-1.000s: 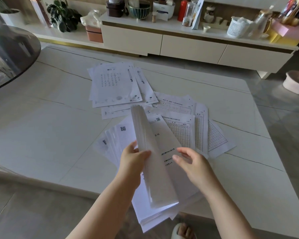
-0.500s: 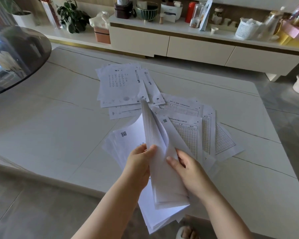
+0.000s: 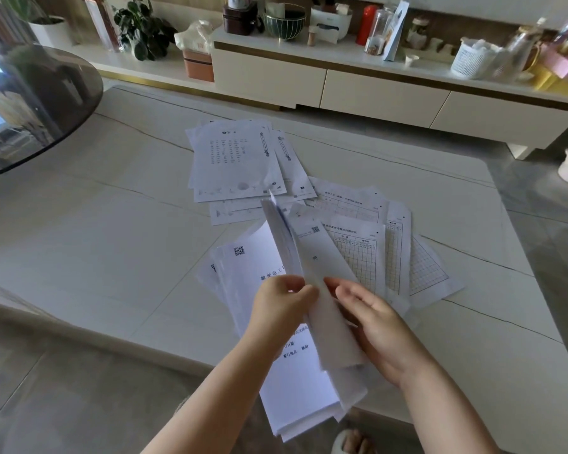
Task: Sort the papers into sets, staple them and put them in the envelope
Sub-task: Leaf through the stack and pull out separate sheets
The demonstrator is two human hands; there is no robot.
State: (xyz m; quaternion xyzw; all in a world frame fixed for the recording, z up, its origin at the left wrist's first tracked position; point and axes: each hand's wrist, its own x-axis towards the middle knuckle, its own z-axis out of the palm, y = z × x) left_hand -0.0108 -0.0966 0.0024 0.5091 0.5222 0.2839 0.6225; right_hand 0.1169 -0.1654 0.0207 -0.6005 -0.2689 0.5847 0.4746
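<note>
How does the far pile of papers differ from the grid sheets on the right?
The far pile carries short rows of text, while the grid sheets show ruled tables and squares. The far pile lies farther from the hands; the grid sheets lie closer, partly behind the held papers. The far pile sits fairly square, while the grid sheets fan out to the right. Both are white, loose and flat on the table.

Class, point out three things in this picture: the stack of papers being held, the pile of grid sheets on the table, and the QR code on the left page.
held stack [image 3: 295, 381], head view, lower page.
grid sheets [image 3: 361, 257], head view, printed grid.
QR code [image 3: 239, 251], head view, centre.
</note>
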